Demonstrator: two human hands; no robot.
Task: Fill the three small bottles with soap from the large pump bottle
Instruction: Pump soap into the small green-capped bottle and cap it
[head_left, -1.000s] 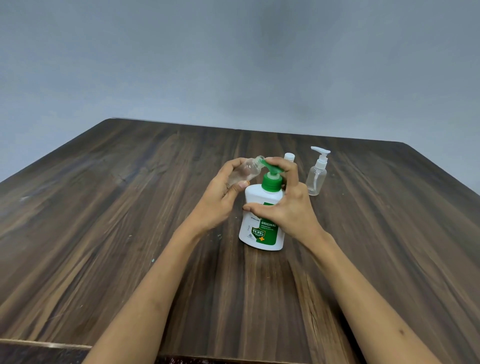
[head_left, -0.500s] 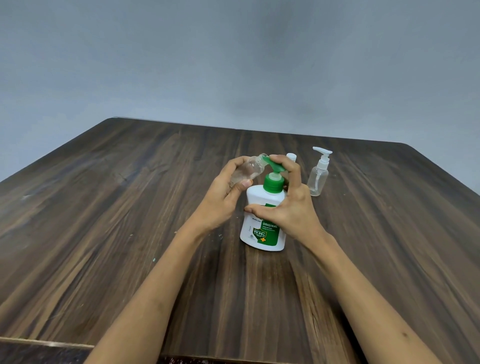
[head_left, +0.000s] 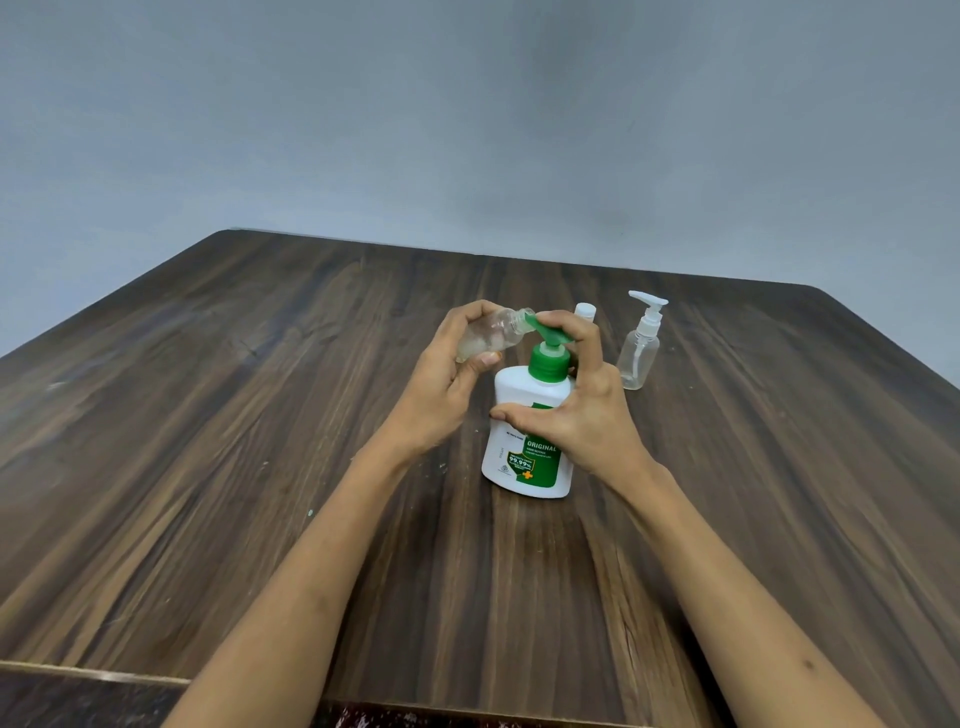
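Fingers (head_left: 470, 317) of the left hand (head_left: 441, 384) grasped a small bottle (head_left: 491, 332), tilted, mouth meeting the spout (head_left: 543, 327) rightward; the right hand (head_left: 587, 410) gripped the pump bottle (head_left: 527, 447).

The large pump bottle (head_left: 530, 441) carries the only readable print. On the green panel of its white front label stands the word "ORIGINAL" in white capitals. Below it, inside a shield outline, is the figure "99.99%", and under that an orange plus sign. The smaller lines of text on the label are too fine to read.
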